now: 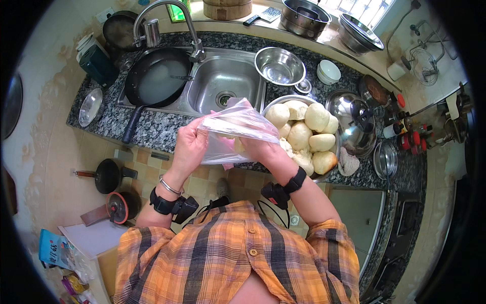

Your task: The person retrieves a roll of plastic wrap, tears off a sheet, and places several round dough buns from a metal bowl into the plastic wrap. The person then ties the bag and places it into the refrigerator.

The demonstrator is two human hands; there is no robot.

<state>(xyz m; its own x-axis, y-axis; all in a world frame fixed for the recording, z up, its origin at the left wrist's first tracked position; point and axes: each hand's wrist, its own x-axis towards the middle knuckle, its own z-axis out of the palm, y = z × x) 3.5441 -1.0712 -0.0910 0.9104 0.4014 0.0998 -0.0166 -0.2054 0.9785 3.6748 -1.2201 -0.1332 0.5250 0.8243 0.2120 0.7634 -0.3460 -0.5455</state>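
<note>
A thin, clear plastic bag point(224, 121) with pink patches is stretched between my hands, in front of the sink. My left hand point(192, 142) pinches the bag's edge between thumb and fingers. Inside the bag's mouth is my right hand point(260, 142), its fingers blurred behind the film. Something pale shows through the plastic by those fingers, too unclear to identify. Just right of my right hand, a round metal pan point(334, 152) holds several steamed buns point(299, 136). One bun point(324, 162) has a browned side, and some near my wrist look torn.
A black wok point(161, 85) with cloudy liquid covers the left side of the sink point(228, 81). Behind the buns stand a steel bowl point(280, 66) and white bowls point(328, 71). A glass lid point(353, 121), a cloth point(348, 162) and seasoning jars point(406, 140) lie to the right.
</note>
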